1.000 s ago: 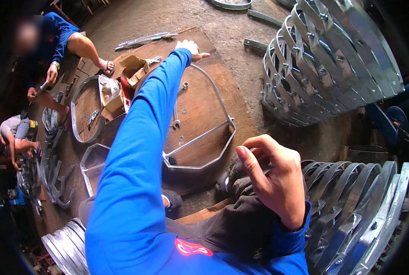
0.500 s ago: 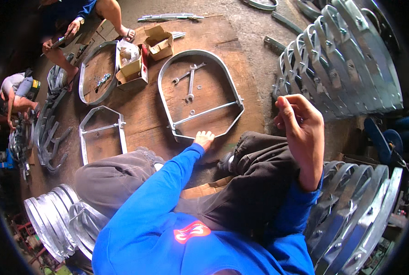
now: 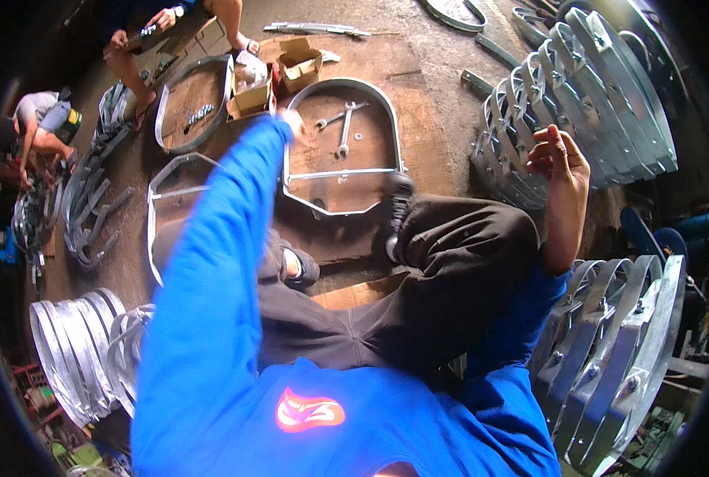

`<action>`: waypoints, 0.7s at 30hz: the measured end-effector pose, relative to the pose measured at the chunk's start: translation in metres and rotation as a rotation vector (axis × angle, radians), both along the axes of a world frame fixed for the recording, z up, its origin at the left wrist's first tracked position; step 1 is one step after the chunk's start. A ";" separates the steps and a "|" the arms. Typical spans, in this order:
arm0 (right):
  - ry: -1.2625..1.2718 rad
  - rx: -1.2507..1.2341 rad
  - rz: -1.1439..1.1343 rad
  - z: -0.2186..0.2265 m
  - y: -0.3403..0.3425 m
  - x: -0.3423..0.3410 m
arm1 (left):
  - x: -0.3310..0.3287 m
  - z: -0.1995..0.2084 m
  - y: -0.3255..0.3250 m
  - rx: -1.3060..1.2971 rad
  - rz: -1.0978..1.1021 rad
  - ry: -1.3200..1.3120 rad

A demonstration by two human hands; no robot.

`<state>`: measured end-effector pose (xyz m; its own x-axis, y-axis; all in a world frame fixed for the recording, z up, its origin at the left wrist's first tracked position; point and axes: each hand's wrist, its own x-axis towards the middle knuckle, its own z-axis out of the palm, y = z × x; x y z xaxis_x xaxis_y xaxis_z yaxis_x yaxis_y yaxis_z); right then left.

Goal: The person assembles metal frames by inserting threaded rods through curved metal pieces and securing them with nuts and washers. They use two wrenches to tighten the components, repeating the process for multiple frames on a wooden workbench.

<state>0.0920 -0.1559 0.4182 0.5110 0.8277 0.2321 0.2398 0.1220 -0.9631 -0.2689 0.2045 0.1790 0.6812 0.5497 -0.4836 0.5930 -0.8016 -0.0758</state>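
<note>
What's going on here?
A person in blue has the left hand, blurred, at the left rim of an arched metal frame; contact is unclear. The right hand is raised with its fingers bent, nothing clearly visible in it. A crossbar spans the frame, which lies on a wooden board. Two crossed wrenches and a washer lie inside it.

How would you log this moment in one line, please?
left hand: blurred, beside metal frame; right hand: raised, seemingly empty; two wrenches: inside frame
</note>
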 end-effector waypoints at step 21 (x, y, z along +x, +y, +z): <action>0.341 -0.732 0.157 -0.469 0.129 0.038 | -0.101 -0.263 -0.086 -0.569 1.535 -0.770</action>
